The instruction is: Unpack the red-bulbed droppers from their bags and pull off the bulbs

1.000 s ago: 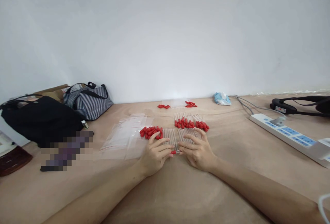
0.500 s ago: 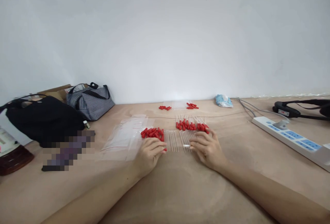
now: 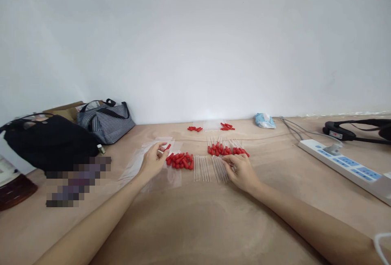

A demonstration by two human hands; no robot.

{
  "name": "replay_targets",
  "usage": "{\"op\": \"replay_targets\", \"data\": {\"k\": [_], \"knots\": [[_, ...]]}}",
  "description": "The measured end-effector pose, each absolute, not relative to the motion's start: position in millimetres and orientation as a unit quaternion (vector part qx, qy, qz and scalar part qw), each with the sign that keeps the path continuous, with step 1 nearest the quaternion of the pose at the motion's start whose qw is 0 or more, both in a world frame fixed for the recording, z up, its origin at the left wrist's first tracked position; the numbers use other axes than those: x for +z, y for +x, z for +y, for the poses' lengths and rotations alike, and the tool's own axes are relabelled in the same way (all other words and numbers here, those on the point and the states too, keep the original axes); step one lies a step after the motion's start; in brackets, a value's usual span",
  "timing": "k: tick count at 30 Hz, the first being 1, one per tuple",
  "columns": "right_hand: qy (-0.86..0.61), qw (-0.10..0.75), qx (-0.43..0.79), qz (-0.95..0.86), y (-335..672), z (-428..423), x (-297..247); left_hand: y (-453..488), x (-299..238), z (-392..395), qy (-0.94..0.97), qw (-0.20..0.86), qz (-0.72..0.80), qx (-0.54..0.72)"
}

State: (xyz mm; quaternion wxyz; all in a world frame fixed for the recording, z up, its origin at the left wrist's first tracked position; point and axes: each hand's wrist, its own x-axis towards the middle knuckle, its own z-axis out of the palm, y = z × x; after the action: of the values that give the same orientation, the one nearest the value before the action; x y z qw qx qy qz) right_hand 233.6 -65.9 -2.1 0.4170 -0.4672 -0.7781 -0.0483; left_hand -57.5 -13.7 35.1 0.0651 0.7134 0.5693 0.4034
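My left hand (image 3: 154, 160) is raised a little over the clear plastic bags (image 3: 143, 162) and pinches one red rubber cap (image 3: 168, 147) between thumb and fingertips. Just right of it lies a pile of loose red caps (image 3: 181, 160). My right hand (image 3: 241, 170) rests on the table and pinches a thin clear glass tube (image 3: 222, 159) at the right edge of a row of bare tubes (image 3: 209, 169). Behind that hand lie tubes fitted with red caps (image 3: 226, 149).
More capped tubes (image 3: 214, 126) lie near the wall. A black bag (image 3: 49, 141) and a striped bag (image 3: 104, 120) stand at the left. A white power strip (image 3: 345, 165), cables, a black headset (image 3: 354, 128) and a blue tissue pack (image 3: 264, 120) are at the right.
My hands have parted from the row of tubes. The left one moved left and up with a red cap. The right one picked a single tube from the row's right side.
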Motion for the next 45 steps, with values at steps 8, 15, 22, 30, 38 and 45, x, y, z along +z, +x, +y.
{"op": "replay_targets", "data": {"k": [8, 15, 22, 30, 38, 45], "knots": [[-0.462, 0.331, -0.168, -0.805, 202.0, -48.0, -0.1, -57.4, 34.4, 13.6, 0.746, 0.098, 0.579, 0.313], [-0.45, 0.277, -0.148, -0.836, 196.7, -62.5, 4.5, -61.8, 27.9, 2.1, 0.747, 0.111, 0.562, 0.339], [-0.441, 0.26, -0.134, -0.848, 195.7, -70.2, 4.2, -63.9, 18.9, 1.3, 0.727, 0.065, 0.559, 0.394], [-0.533, 0.315, -0.139, -0.773, 212.1, -51.0, 11.4, -38.3, 26.3, -44.2, 0.771, -0.112, 0.422, 0.464], [-0.645, 0.276, -0.189, -0.686, 242.8, -22.5, 14.4, -2.0, 18.4, -80.0, 0.914, -0.045, 0.236, 0.326], [-0.672, 0.252, -0.173, -0.674, 233.3, -22.4, 9.6, -2.7, 17.2, -74.9, 0.91, -0.034, 0.246, 0.331]]}}
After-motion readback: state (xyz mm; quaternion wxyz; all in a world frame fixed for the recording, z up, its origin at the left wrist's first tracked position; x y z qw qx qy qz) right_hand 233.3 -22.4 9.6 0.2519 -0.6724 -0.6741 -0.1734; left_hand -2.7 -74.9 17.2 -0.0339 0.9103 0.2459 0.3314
